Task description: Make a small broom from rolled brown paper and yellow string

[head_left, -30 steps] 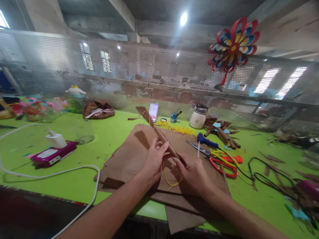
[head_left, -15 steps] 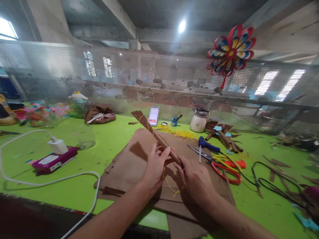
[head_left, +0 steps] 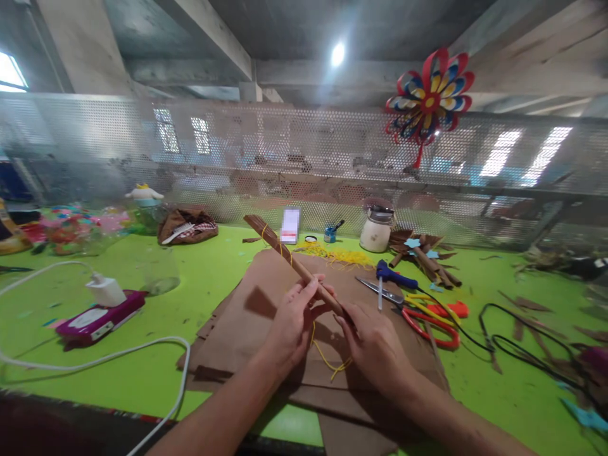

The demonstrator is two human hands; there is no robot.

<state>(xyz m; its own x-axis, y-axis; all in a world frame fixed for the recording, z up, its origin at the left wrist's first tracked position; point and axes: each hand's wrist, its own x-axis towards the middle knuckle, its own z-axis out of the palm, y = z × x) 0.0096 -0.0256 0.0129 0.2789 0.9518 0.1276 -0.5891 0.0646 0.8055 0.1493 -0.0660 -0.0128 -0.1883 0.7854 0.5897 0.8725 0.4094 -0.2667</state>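
Observation:
I hold a rolled brown paper stick (head_left: 285,253) slanting up to the left, its fringed far end bound with yellow string. My left hand (head_left: 289,323) is closed round the stick's middle, fingers curled over it. My right hand (head_left: 373,345) grips the stick's near end. A loose yellow string (head_left: 327,361) hangs from the stick between my hands. Under them lie sheets of brown paper (head_left: 247,316) on the green table (head_left: 142,361).
Red-handled scissors (head_left: 418,310) and a blue-handled tool (head_left: 394,275) lie right of my hands, with black cables (head_left: 513,342) further right. A white jar (head_left: 375,231), brown paper pieces (head_left: 425,253), a magenta box with charger (head_left: 99,310) and a white cable (head_left: 118,348) also lie here.
The view has drifted slightly. My left fingers have shifted up along the stick; the stick stays held in both hands at nearly the same slant.

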